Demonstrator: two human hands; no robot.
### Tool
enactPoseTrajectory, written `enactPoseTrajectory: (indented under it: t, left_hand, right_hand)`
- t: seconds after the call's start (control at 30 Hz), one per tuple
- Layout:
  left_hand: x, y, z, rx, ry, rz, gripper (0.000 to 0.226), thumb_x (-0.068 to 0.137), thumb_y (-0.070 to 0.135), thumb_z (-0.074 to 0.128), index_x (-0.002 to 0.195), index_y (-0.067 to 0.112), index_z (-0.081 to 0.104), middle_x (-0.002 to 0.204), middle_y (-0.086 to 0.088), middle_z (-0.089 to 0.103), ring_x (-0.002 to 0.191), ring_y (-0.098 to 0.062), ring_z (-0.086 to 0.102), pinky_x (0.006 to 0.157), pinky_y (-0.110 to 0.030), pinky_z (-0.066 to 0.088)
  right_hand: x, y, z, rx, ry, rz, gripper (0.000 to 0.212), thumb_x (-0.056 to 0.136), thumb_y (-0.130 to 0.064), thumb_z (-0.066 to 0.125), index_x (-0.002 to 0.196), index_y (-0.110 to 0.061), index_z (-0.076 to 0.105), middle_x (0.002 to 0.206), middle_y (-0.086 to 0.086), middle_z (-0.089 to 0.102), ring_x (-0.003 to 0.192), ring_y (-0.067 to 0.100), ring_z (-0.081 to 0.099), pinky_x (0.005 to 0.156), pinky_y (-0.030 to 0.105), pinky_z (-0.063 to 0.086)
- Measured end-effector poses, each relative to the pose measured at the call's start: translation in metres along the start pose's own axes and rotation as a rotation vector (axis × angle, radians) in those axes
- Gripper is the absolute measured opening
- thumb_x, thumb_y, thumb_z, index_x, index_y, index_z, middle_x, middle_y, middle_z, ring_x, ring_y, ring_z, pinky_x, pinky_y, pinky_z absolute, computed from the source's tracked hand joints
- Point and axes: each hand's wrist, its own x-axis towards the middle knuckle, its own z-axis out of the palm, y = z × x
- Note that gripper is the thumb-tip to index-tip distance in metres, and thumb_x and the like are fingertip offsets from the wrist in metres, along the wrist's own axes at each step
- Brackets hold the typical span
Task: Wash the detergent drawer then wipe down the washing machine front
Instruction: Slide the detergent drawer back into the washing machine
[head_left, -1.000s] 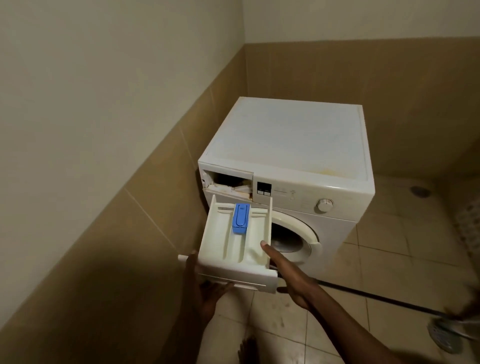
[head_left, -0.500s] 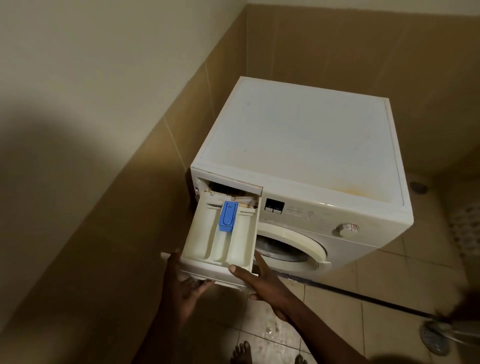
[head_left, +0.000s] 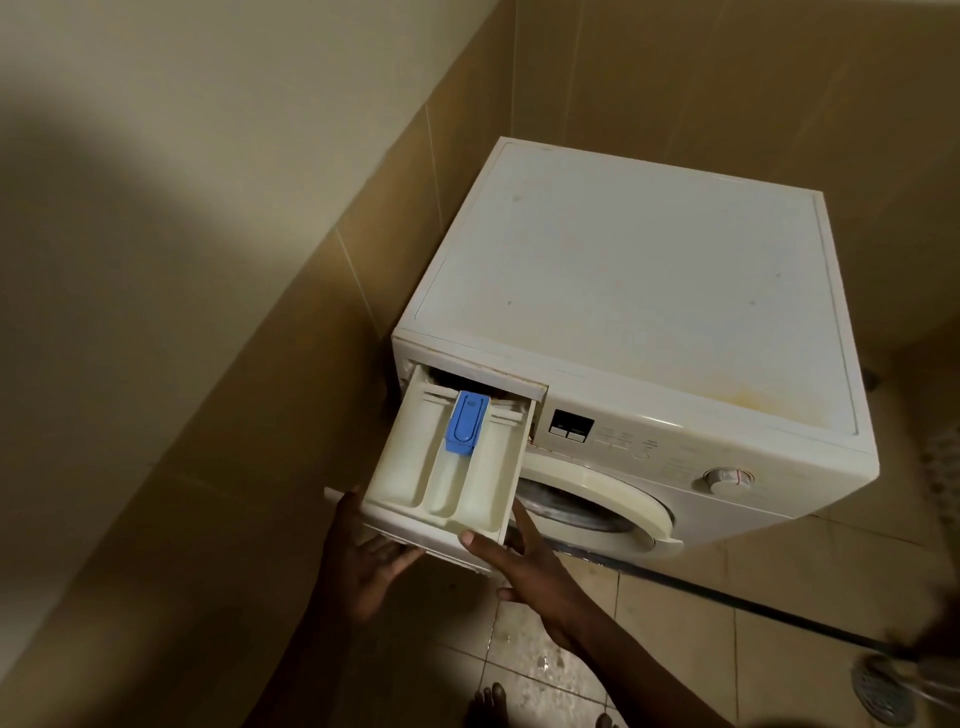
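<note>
Three-compartment white detergent drawer (head_left: 410, 467), blue insert (head_left: 465, 423) in middle; left hand (head_left: 358, 566) cups front underneath, right hand (head_left: 535, 577) pinches front corner.

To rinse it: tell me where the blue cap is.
Head view, left of centre: the blue cap sits in the detergent drawer, middle channel, at the end nearest the washing machine.

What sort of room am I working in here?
Probably a bathroom or wet laundry corner: a washing machine on a damp tiled floor, a round floor drain, tiles lining the lower walls.
</note>
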Motion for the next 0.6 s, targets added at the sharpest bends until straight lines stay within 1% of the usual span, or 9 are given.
enactPoseTrajectory:
  t: [0.03,0.13,0.2,0.23,0.27,0.33,0.37,0.53,0.6]
  left_hand:
    - [0.001,0.002,0.0,0.017,-0.065,-0.002,0.038,0.089,0.042,0.064,0.116,0.017,0.054,0.118,-0.012,0.058,0.099,-0.031,0.061,0.077,-0.052,0.057]
    - [-0.001,0.007,0.002,0.142,-0.15,0.012,0.095,0.035,0.033,0.1,0.117,0.026,0.052,0.125,-0.013,0.054,0.105,-0.034,0.057,0.076,-0.054,0.057]
    - [-0.002,0.007,0.002,0.144,-0.133,0.051,0.066,0.068,0.017,0.089,0.121,0.025,0.05,0.139,-0.019,0.047,0.105,-0.031,0.057,0.069,-0.05,0.062]
    - [-0.001,0.006,0.001,0.161,-0.14,0.06,0.065,0.073,-0.001,0.082,0.122,0.026,0.049,0.144,-0.02,0.042,0.106,-0.03,0.057,0.064,-0.047,0.063]
    - [0.001,0.007,0.002,0.2,-0.146,0.084,0.082,0.058,-0.004,0.09,0.122,0.027,0.048,0.142,-0.02,0.042,0.109,-0.033,0.056,0.064,-0.048,0.062]
    - [0.0,0.01,0.005,0.164,-0.147,0.036,0.128,0.008,0.026,0.102,0.124,0.027,0.048,0.134,-0.019,0.046,0.12,-0.041,0.049,0.073,-0.054,0.057]
    - [-0.001,0.011,0.005,0.141,-0.156,0.034,0.141,-0.004,0.036,0.098,0.126,0.026,0.046,0.136,-0.019,0.045,0.124,-0.043,0.047,0.076,-0.054,0.054]
    - [0.002,0.017,0.008,0.152,-0.153,0.052,0.145,-0.005,0.041,0.097,0.129,0.025,0.045,0.143,-0.02,0.042,0.13,-0.045,0.044,0.087,-0.06,0.053]
    - [0.006,0.02,0.005,0.14,-0.161,0.029,0.13,0.012,0.04,0.099,0.129,0.024,0.046,0.14,-0.019,0.045,0.125,-0.043,0.048,0.084,-0.057,0.055]
  right_hand:
    - [0.001,0.0,-0.001,0.003,0.008,-0.001,0.086,0.068,-0.062,0.073,0.136,-0.057,0.021,0.131,-0.012,0.049,0.118,0.011,0.052,0.08,0.029,0.054]
    - [0.004,-0.001,-0.001,0.005,0.014,0.001,0.085,0.065,-0.063,0.073,0.133,-0.057,0.021,0.127,-0.013,0.049,0.118,0.012,0.052,0.082,0.03,0.054]
    - [0.006,0.0,0.0,0.0,0.016,-0.003,0.083,0.065,-0.063,0.073,0.13,-0.058,0.021,0.125,-0.014,0.048,0.118,0.012,0.051,0.083,0.031,0.054]
    - [0.008,0.0,0.001,0.0,0.023,-0.006,0.082,0.066,-0.062,0.073,0.13,-0.059,0.021,0.126,-0.014,0.049,0.12,0.012,0.051,0.085,0.032,0.054]
    - [0.009,0.001,0.002,-0.001,0.032,-0.008,0.082,0.066,-0.062,0.073,0.13,-0.059,0.022,0.128,-0.013,0.049,0.12,0.012,0.05,0.087,0.033,0.054]
    - [0.012,0.002,0.004,-0.006,0.048,-0.017,0.079,0.068,-0.061,0.074,0.13,-0.058,0.024,0.128,-0.014,0.05,0.12,0.011,0.051,0.09,0.033,0.053]
    - [0.013,0.003,0.005,-0.008,0.052,-0.022,0.078,0.069,-0.06,0.074,0.13,-0.058,0.025,0.128,-0.014,0.051,0.119,0.011,0.051,0.09,0.032,0.053]
    - [0.019,0.003,0.01,-0.024,0.061,-0.017,0.078,0.064,-0.065,0.073,0.127,-0.059,0.028,0.129,-0.012,0.053,0.118,0.01,0.052,0.091,0.034,0.054]
    - [0.02,0.001,0.011,-0.028,0.05,-0.015,0.069,0.064,-0.066,0.073,0.118,-0.064,0.03,0.127,-0.013,0.054,0.116,0.009,0.053,0.088,0.031,0.054]
